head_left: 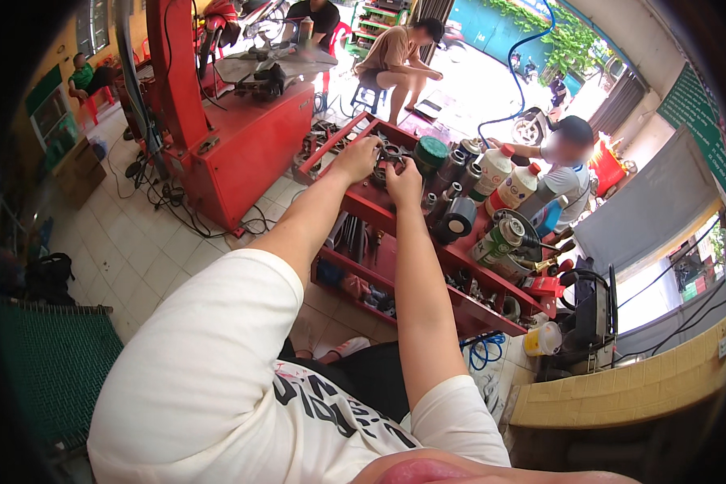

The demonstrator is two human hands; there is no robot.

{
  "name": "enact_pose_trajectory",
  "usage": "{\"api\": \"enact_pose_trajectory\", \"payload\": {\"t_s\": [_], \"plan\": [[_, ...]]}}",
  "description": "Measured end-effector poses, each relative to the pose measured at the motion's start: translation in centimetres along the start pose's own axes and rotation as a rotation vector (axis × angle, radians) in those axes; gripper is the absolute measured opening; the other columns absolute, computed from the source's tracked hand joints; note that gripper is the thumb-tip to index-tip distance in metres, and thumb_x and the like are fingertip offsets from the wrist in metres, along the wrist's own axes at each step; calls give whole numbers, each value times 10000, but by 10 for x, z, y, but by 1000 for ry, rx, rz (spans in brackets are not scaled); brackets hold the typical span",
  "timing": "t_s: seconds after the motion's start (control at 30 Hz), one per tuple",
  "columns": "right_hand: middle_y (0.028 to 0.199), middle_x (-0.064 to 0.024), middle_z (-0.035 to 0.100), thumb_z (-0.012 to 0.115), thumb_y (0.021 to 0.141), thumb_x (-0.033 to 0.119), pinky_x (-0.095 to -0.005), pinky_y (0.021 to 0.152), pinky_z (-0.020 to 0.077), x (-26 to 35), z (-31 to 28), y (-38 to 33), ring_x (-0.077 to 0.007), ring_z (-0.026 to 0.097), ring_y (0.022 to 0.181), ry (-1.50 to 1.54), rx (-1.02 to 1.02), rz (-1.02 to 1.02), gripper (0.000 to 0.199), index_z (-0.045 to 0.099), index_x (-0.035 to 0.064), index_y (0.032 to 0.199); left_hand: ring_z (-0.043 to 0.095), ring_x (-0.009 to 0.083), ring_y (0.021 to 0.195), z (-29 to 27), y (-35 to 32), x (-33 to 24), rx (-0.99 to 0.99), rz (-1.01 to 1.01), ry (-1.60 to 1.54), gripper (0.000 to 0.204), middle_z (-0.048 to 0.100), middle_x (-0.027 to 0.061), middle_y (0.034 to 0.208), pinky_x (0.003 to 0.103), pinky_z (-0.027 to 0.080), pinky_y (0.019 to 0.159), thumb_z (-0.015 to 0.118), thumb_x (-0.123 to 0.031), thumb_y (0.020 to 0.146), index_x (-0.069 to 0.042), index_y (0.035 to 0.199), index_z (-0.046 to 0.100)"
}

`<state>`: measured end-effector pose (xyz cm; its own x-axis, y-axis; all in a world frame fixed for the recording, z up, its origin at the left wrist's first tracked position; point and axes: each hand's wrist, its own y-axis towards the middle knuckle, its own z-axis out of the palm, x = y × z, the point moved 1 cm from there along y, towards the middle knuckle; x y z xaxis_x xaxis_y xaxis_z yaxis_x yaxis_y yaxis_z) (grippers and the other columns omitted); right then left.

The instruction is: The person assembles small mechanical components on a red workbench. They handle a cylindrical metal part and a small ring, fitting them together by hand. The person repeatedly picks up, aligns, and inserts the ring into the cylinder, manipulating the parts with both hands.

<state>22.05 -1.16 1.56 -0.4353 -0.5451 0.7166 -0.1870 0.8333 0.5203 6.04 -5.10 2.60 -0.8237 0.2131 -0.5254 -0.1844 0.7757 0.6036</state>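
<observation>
Over the top tray of a red tool cart [361, 196], both of my arms reach forward. My left hand [358, 160] has its fingers curled at the left side of a small dark metal part [390, 158]. My right hand [405, 184] pinches the same part from the near right side. The part looks rounded, but its exact kind is too small to make out, and my fingers cover some of it. Just right of my right hand stand a green-lidded can [431, 151] and several dark metal cylinders [452, 168].
White bottles with red caps [496, 171] and a green-and-silver spray can [500, 238] crowd the cart's right side. A red machine [250, 153] stands to the left, with cables on the tiled floor. One person [569, 165] crouches beyond the cart; another sits on a stool [369, 90].
</observation>
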Motion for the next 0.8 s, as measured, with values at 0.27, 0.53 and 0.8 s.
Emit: {"api": "enact_pose_trajectory", "payload": {"t_s": [0.27,0.53,0.8], "plan": [[925,-248,721,765,875,240,-485,796,551,-5,-3,0,-436,705,903,-19,-58,-18,388,644,5,1159,635,435,1083,1,2,-10,-1,59,-13,207,677,190,1169,543,508,887,539,-198,1008,-102,1181,599],[948,-245,722,745,855,168,-482,804,549,-4,-3,1,-426,706,927,-7,-39,64,332,630,11,1124,650,425,1065,-1,5,-2,42,133,-72,203,693,203,1112,515,518,869,552,-171,1000,-71,1167,608],[851,-191,719,753,850,185,-419,740,550,-9,2,2,-336,722,811,39,-123,81,308,647,-12,1062,682,412,1011,-8,1,-4,113,74,-162,240,715,193,1074,499,535,834,602,-184,984,-82,1200,625]]}}
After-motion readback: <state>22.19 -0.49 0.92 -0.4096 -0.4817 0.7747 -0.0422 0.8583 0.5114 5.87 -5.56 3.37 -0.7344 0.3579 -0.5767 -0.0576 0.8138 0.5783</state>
